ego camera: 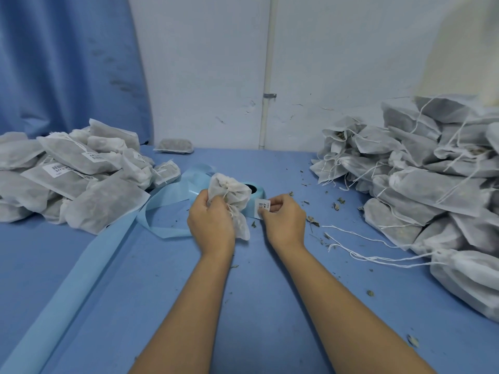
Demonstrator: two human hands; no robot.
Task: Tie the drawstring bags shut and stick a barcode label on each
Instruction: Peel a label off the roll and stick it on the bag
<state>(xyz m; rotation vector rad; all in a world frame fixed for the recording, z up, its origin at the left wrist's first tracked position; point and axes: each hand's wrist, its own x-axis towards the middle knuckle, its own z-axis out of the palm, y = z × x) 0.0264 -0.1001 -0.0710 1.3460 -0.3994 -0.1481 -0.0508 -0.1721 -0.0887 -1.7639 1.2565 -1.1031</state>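
Note:
My left hand (210, 220) grips a white drawstring bag (232, 194) by its gathered neck, holding it upright above the blue table (243, 306). My right hand (283, 220) pinches a white barcode label (263, 205) at the edge of the light blue label roll (255, 197), which sits just behind the bag. The bag hides most of the roll.
A heap of labelled bags (73, 174) lies at the left. A larger heap of bags with loose strings (432, 184) fills the right. Spent blue backing tape (81, 265) trails to the lower left. One bag (175, 145) lies by the wall. Dried herb crumbs dot the table.

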